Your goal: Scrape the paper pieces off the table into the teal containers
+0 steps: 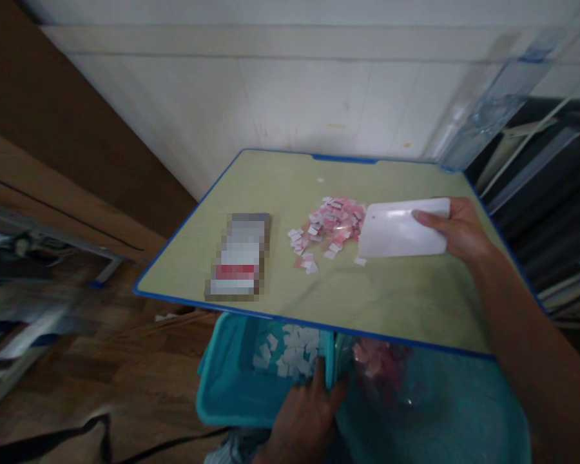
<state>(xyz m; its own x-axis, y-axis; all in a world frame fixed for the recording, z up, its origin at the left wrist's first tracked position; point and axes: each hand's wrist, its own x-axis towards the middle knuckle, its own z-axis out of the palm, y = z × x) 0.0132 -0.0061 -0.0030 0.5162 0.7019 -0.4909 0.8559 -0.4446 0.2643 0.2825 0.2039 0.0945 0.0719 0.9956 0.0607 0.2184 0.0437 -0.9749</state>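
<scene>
My right hand (464,232) grips the right end of a flat white plastic sheet (401,232), with the thumb on top. The sheet has rounded corners, and its left edge meets a pile of small pink and white paper pieces (338,219) on the blue-edged folding table (391,296). Below the table's front edge, my left hand (309,403) has its fingers around the near right rim of a teal bin (241,403). Small white pieces (294,351) lie inside that bin. Part of my left hand's grip is hidden.
A phone-like device (239,254), blurred out, lies left of the pile. A second teal bin (444,425) holds a clear bag of pink pieces (381,361). A clear plastic container (493,116) stands at the back right, by the wall (294,96). A black strap (53,444) crosses the floor.
</scene>
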